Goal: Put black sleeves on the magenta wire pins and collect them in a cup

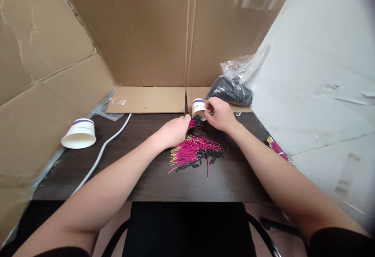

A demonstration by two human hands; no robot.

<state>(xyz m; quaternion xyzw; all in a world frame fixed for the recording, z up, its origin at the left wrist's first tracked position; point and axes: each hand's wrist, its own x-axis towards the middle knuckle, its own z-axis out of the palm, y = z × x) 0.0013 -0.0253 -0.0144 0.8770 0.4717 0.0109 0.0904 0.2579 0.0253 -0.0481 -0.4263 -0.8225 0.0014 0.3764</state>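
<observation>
My left hand [175, 131] is closed around a bundle of magenta wires [195, 122] whose black-tipped ends point right. Just to its right, my right hand [219, 113] has its fingers closed at the rim of a small white paper cup [198, 106], which lies tipped with its mouth toward me. The bundle's black ends are right below the cup's mouth. Under both hands, a loose pile of magenta wires [193, 147] with gold ends is spread on the dark table [164, 186]. Short black tubes [212, 154] lie among and beside the wires.
A larger-looking paper cup [79, 134] lies at the left, near a white cable [102, 149]. A clear bag of black pieces [231, 89] sits at the back right. Another wire bundle [277, 147] rests by the right wall. Cardboard [149, 99] lines the back.
</observation>
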